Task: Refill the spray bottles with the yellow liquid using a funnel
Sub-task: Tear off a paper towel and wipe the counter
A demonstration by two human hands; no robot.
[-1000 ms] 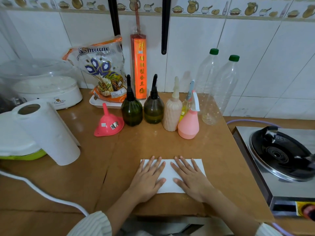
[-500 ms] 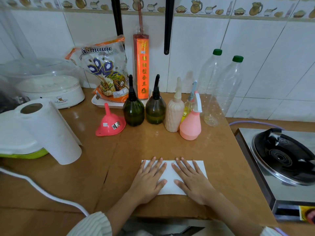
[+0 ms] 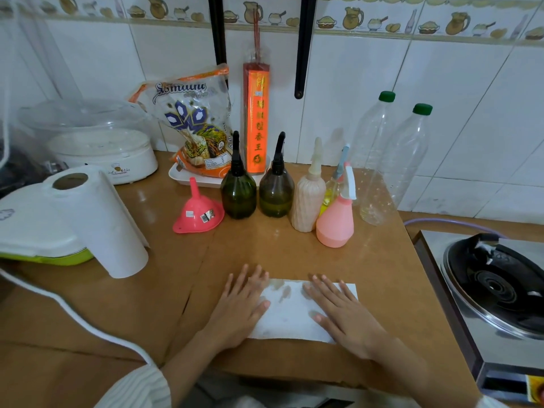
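Observation:
A row of spray bottles stands mid-table: a dark green one (image 3: 238, 194), an olive one (image 3: 276, 191), a ribbed beige one (image 3: 308, 201), a small clear one with yellow liquid (image 3: 332, 192) half hidden, and a pink one (image 3: 335, 221) in front. A pink funnel (image 3: 197, 212) lies mouth-down left of them. Two clear plastic bottles with green caps (image 3: 373, 136) (image 3: 397, 169) stand at the right; the nearer holds a little yellowish liquid at its bottom. My left hand (image 3: 240, 304) and my right hand (image 3: 343, 313) lie flat, fingers spread, on a white paper towel (image 3: 290, 313).
A paper towel roll (image 3: 109, 231) leans at the left beside a white and green appliance (image 3: 32, 231) and a steamer (image 3: 100, 148). A snack bag (image 3: 194, 125) and an orange incense pack (image 3: 255, 119) stand at the wall. A gas stove (image 3: 497, 287) sits right. A white cable (image 3: 73, 313) crosses front left.
My hands have slid apart on the paper towel, showing faint stains on it between them. The bottles and funnel have not moved.

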